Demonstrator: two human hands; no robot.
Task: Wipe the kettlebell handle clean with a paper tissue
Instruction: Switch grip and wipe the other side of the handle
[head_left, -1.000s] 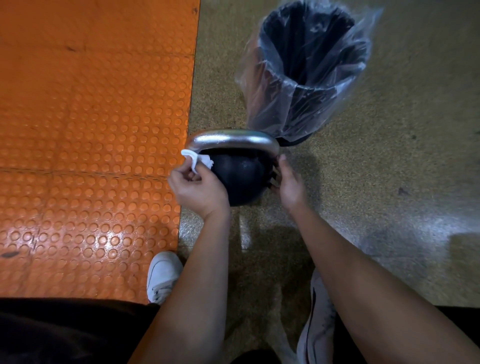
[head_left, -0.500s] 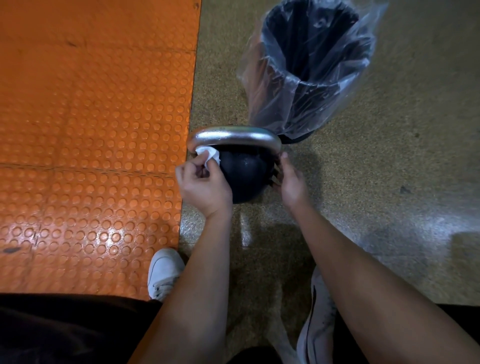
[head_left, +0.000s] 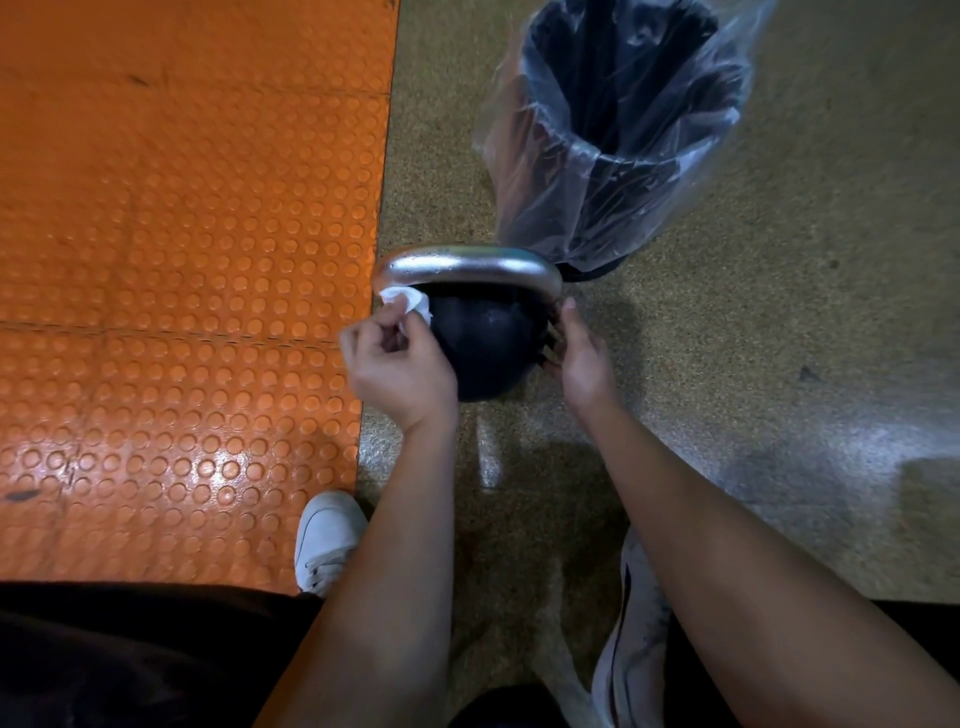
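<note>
Kettlebell: I am seeing the kettlebell (head_left: 488, 343) sitting on the speckled floor (head_left: 779, 322), right at the edge of the orange mat (head_left: 182, 234), between my two hands.
Handle: the handle (head_left: 467, 266) is arching over the ball as a smooth, silvery metal bar, catching the light along its top.
Ball: the body is showing as a round, black, slightly glossy ball.
Tissue: the paper tissue (head_left: 408, 301) is lying crumpled and white against the left end of the handle, where the bar is bending down toward the ball.
Left hand: my left hand (head_left: 400, 364) is sitting just below the tissue, fingers curled and pinching it against the handle's left bend.
Right hand: my right hand (head_left: 582, 353) is resting against the right side of the ball, just under the handle's right end; the thumb is lying straight, but the fingers are hidden behind the ball, so I cannot tell whether they are gripping.
Bin: a dark waste bin (head_left: 623, 130) lined with a thin, crinkled, clear plastic bag is standing just behind the kettlebell.
Mat: I am reading it as rubbery, covered in raised round studs, shiny in places.
Shoes: a white shoe (head_left: 327, 540) is resting at the mat's edge, and another shoe (head_left: 631, 649) is showing under my right forearm.
</note>
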